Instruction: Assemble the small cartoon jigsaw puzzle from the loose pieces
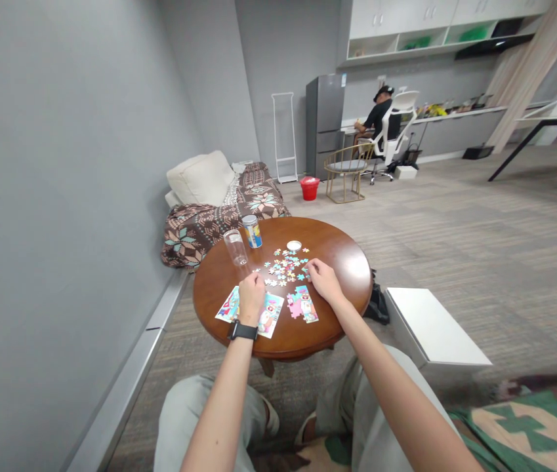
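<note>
We got one left hand (pixel 251 299), one right hand (pixel 325 280), one round wooden tabletop (pixel 342 308), one clear glass (pixel 235 247), one can (pixel 252 231), one white lid (pixel 294 245), two picture cards (pixel 271 314), one black watch (pixel 242 331), one red bucket (pixel 309 188), one seated person (pixel 381 115). Loose jigsaw pieces (pixel 283 269): too many and too small for us to count.

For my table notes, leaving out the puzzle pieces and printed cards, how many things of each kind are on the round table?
Glass: 1
Can: 1
Small white dish: 1
Total: 3
</note>
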`<state>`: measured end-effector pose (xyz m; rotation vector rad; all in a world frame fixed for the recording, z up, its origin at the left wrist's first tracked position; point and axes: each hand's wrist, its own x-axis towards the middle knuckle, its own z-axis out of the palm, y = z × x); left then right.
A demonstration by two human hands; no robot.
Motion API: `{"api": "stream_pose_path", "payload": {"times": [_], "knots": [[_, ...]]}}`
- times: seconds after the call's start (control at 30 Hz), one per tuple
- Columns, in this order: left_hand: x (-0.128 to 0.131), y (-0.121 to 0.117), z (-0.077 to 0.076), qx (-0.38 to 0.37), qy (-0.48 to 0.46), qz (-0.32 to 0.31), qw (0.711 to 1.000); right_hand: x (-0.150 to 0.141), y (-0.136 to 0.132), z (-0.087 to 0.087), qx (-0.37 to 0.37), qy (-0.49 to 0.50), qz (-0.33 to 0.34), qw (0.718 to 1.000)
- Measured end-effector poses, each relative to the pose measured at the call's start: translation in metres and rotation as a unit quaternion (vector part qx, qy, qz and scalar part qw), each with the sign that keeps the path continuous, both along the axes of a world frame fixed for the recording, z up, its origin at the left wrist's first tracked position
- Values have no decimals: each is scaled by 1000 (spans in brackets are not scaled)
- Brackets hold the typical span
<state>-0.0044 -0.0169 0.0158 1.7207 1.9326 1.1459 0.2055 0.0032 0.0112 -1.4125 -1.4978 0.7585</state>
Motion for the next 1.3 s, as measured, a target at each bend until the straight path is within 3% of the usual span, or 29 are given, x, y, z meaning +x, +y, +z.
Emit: {"api": "stream_pose_path", "payload": {"times": [0.4, 0.7, 1.0, 1.3], "knots": [[3, -6, 10, 9, 80, -5, 997, 0, 0, -2, 5, 4, 0, 1000], [21, -20, 18, 24, 325, -75, 943, 0, 1, -4, 0, 12, 1, 1000], [21, -24, 20, 18, 361, -48, 931, 0, 1, -2, 3, 12, -1, 1000], [24, -23, 23, 2, 394, -71, 916, -1, -1, 1, -4, 20, -3, 1000]]}}
